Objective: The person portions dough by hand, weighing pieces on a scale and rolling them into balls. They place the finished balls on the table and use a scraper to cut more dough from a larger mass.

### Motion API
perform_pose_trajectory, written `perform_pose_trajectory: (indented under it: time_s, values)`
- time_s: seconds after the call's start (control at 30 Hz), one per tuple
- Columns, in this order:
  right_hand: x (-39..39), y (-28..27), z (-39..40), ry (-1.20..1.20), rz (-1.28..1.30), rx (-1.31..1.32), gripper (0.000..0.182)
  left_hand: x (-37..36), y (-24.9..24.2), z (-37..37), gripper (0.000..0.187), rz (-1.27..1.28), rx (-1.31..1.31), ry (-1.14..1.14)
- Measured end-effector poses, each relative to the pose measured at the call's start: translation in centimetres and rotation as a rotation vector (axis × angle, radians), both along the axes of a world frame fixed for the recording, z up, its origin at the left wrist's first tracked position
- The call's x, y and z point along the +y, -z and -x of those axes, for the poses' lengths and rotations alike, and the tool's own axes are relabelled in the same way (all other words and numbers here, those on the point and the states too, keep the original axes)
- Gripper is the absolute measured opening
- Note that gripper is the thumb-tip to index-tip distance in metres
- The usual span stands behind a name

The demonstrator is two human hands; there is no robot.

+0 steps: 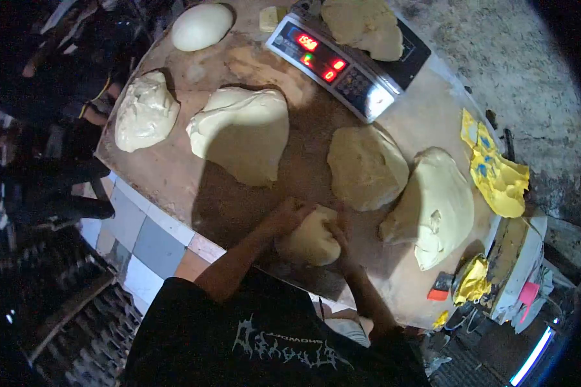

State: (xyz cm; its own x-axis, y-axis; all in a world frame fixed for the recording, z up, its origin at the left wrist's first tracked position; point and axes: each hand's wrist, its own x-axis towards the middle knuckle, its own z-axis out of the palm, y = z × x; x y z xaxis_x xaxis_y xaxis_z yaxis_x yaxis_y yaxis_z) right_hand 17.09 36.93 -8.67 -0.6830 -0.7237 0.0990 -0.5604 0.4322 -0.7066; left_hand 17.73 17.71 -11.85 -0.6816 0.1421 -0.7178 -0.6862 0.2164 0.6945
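Note:
A rounded lump of dough [308,246] sits at the near edge of the wooden table, between my two hands. My left hand [290,215] grips its far left side with curled fingers. On the right side, my right hand [337,231] presses in with its fingers closed round the dough; shadow partly hides them. Just beyond my right hand lies a flattened dough piece [368,169], with a larger glossy dough piece [447,200] to its right. Past my left hand spreads a wide dough slab [245,132].
A digital scale [336,69] with red digits bears more dough [361,27]. Farther left are a soft dough mound [147,113], a smooth pale dough ball [202,27] and a small yellow block [272,19]. A torn yellow wrapper [494,169] and an orange-and-black tool [439,287] lie right.

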Motion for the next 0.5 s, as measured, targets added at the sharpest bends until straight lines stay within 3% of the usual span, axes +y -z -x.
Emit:
perform_pose_trajectory:
  time_s: [0.07, 0.1, 0.13, 0.17, 0.2, 0.27, 0.33, 0.37, 0.4, 0.43, 0.47, 0.5]
  values:
    - [-2.6, -2.4, 1.5, -0.261, -0.062, 0.022, 0.087, -0.8, 1.8, -1.0, 0.035, -0.296, 0.582, -0.239]
    - [-3.6, -3.5, 0.8, -0.334, 0.045, -0.253, 0.07, -1.2, 1.7, -0.9, 0.035, -0.295, 0.587, -0.226]
    - [-4.5, -4.8, -0.3, -0.409, 0.155, -0.532, 0.052, -1.9, -0.6, -0.4, 0.036, -0.6, 0.521, -0.146]
    - [-4.9, -7.3, -1.3, -0.553, 0.166, -0.225, 0.043, -2.2, -3.2, -0.5, 0.037, -0.901, 0.433, -0.07]
    - [-5.0, -9.9, -2.5, -0.69, 0.173, 0.086, 0.035, -2.1, -6.0, -1.0, 0.037, -0.899, 0.427, -0.073]
    - [-3.9, -13.3, -5.9, -0.73, 0.309, 0.1, 0.036, -1.5, -12.6, -1.1, 0.041, -0.997, 0.525, -0.206]
    - [-1.4, -11.6, -9.0, -0.751, 0.198, -0.014, 0.033, -0.4, -16.6, -2.0, 0.045, -1.095, 0.619, -0.325]
    - [0.0, -9.8, -10.0, -0.777, 0.082, -0.137, 0.032, -0.1, -16.7, -2.6, 0.042, -0.835, 0.831, -0.377]
    - [1.8, -6.7, -10.4, -0.686, 0.16, -0.483, 0.041, 0.0, -16.6, -3.4, 0.038, -0.557, 1.032, -0.428]
    - [3.3, -2.8, -10.9, -0.582, 0.236, -0.826, 0.05, 0.1, -16.0, -4.9, 0.031, -0.523, 0.982, -0.606]
    - [4.3, 2.5, -12.5, 0.025, 0.184, -1.187, 0.052, 0.1, -15.1, -6.8, 0.025, -0.49, 0.925, -0.78]
    - [5.0, 5.8, -14.1, 0.675, 0.113, -1.486, 0.053, -0.1, -14.3, -9.2, 0.017, -0.345, 0.976, -0.737]
